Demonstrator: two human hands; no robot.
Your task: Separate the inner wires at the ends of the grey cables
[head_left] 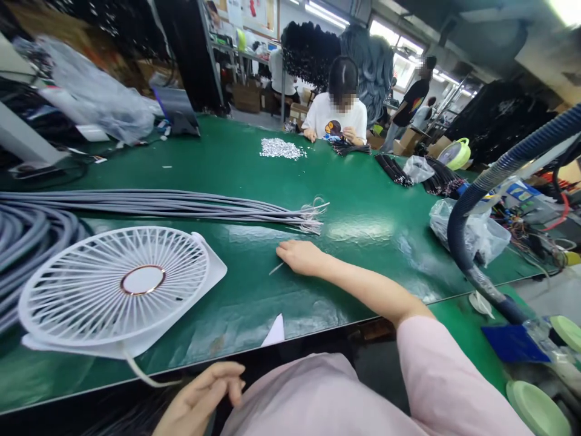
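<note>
My right hand (302,257) rests on the green table (227,157), its fingers closed on a thin pale strip (276,268) that pokes out on the left. Just beyond it lies a bundle of long grey cables (204,204), with frayed white wire ends (312,218) nearest the hand. Below the table edge, at the bottom, my left hand (211,390) hangs with bent, parted fingers and nothing visible in it. A white round fan (143,280) lies to the left, in front of coiled grey cables (31,242).
Across the table a person (338,112) sits by a pile of small white pieces (281,148) and dark cable bundles (393,169). A ribbed dark hose (463,224) arches down at the right beside a clear plastic bag (472,233).
</note>
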